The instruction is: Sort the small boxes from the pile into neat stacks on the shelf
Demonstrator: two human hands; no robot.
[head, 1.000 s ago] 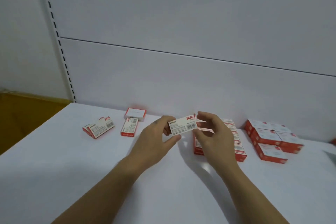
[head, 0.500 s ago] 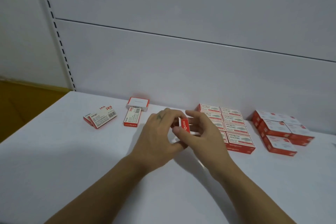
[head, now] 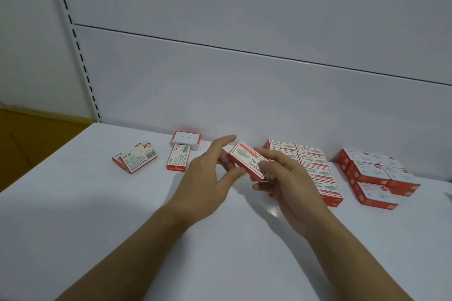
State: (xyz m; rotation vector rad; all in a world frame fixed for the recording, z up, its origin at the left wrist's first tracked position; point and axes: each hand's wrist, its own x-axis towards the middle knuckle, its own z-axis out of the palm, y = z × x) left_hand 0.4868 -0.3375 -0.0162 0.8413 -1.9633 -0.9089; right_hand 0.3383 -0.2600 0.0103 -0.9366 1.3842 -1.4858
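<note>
Left of the stacks (head: 315,166), the right hand (head: 288,186) pinches the small box (head: 244,157) across its long edges—the left hand (head: 205,178) pinches one end. Likely light, stiff card.

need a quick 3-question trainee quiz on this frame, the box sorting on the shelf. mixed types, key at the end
1. Short answer: which hand's thumb lies across the top face of the held box?
2. Multiple choice: relative to the left hand, the loose boxes on the shelf lie: A to its left; B to its right; C on top of it.
3. True or false: the held box rests flat on the shelf.

Key: 1 the right hand; 2 A; 3 false, it is held tilted above the shelf.
</note>
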